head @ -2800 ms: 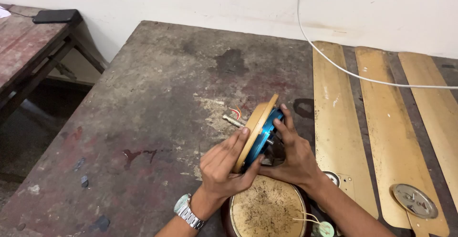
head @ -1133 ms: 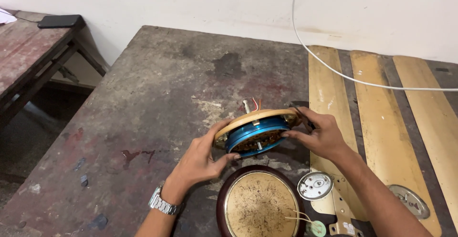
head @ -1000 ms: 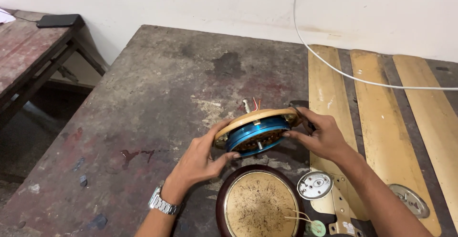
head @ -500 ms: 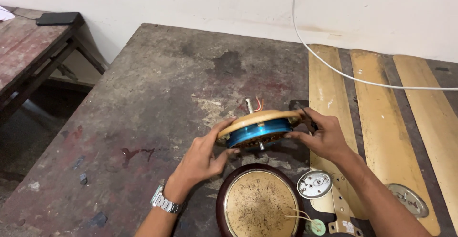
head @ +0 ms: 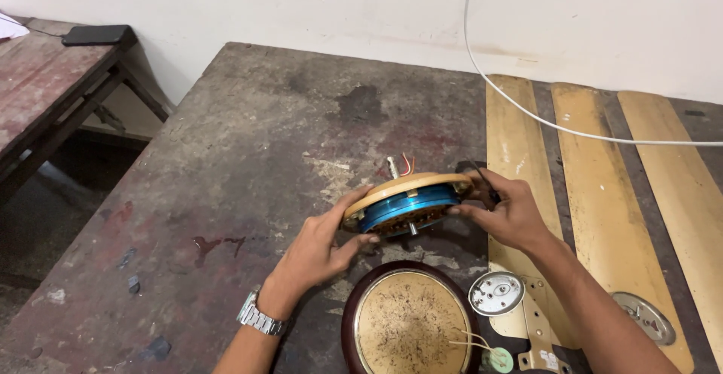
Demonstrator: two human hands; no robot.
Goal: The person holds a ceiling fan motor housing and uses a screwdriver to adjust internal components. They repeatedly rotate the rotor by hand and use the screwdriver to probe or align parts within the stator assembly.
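The workbench [head: 248, 155] is the landmark: a dark, stained slab that fills most of the view, with a pale wall behind it. Left of the bench stands a lower side table [head: 45, 88] with a flat black device [head: 96, 35] on its far corner. Three cream fan blades [head: 599, 193] lie side by side on the right part of the bench, and a white cable [head: 527, 110] curves over them from the wall.

Near the front edge of the bench lies a round cover [head: 410, 325], dark-rimmed with a speckled tan face. Just right of it sits a small grey metal disc [head: 495, 293] on a blade bracket.

Above the middle of the bench, clear of its surface, both hands hold a fan motor [head: 407, 202]: a tan top plate over a blue ring, tilted slightly, with a shaft and thin wires at its top. The left hand [head: 316, 246] clasps its left rim, fingers closed under it and thumb on top. The right hand [head: 508, 212] grips the right rim the same way. A metal watch [head: 260, 319] sits on the left wrist.
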